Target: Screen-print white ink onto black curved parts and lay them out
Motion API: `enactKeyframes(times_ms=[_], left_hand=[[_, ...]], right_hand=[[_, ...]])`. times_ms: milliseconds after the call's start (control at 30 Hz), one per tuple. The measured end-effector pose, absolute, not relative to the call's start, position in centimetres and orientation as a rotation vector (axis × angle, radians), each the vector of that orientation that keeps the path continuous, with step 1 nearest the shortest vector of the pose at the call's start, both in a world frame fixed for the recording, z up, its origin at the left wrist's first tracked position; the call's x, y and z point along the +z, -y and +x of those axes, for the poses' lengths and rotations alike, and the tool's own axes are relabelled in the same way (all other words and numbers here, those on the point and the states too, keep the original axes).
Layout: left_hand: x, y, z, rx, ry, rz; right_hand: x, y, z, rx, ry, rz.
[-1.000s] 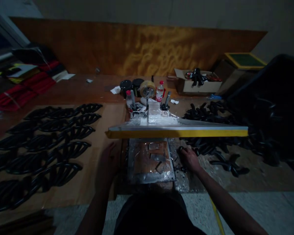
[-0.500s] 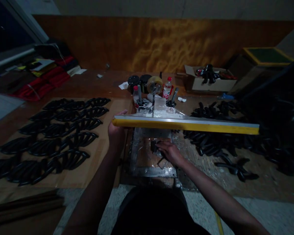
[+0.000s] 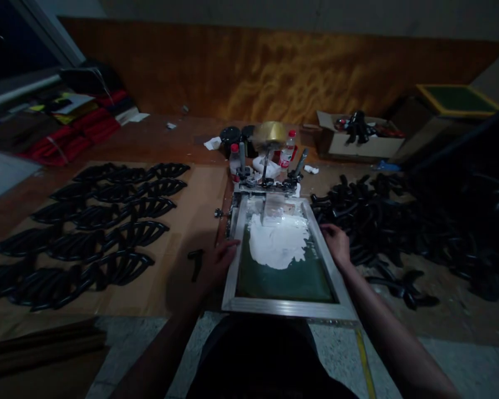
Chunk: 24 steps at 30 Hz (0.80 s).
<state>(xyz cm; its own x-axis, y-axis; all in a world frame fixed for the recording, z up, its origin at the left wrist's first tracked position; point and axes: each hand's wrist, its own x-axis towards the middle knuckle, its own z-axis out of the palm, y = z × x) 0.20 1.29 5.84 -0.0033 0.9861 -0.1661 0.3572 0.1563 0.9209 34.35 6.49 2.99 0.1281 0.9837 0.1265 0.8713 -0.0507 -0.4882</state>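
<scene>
Lying at the centre of the bench [image 3: 162,141], the silver frame [image 3: 291,308] carries a green mesh [image 3: 283,285] with white paste [image 3: 276,241] spread over its upper part. The hands are well apart: left hand [image 3: 218,263] at the frame's left edge, right hand [image 3: 336,244] at its right edge. Whether either grips it cannot be told. One single black part [image 3: 196,263] rests on cardboard [image 3: 203,191] just beside the left hand; rows of black pieces [image 3: 139,238] lie farther left.
</scene>
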Motion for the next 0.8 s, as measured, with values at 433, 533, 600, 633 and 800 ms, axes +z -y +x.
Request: enactKeyframes(times_ms=[433, 533, 600, 633, 800], left_hand=[[-1.5, -1.3, 0.7, 0.750, -1.528, 1.375], [-1.6, -1.2, 0.7, 0.742, -1.520, 1.354], [-1.5, -1.1, 0.8, 0.751, -1.515, 1.344], [-1.4, -1.1, 0.8, 0.760, -1.522, 1.344], [-0.8, -0.9, 1.0, 0.781, -1.519, 1.292]], right_hand=[[6.7, -6.9, 24.0, 0.369, 2.729, -1.679], [5.9, -4.6, 25.6, 0.464, 2.911, -1.238], [5.9, -4.2, 26.4, 0.532, 2.950, -1.051], [6.0, -4.3, 26.5, 0.540, 2.936, -1.032], [5.3, -4.3, 25.8, 0.339, 2.759, -1.218]])
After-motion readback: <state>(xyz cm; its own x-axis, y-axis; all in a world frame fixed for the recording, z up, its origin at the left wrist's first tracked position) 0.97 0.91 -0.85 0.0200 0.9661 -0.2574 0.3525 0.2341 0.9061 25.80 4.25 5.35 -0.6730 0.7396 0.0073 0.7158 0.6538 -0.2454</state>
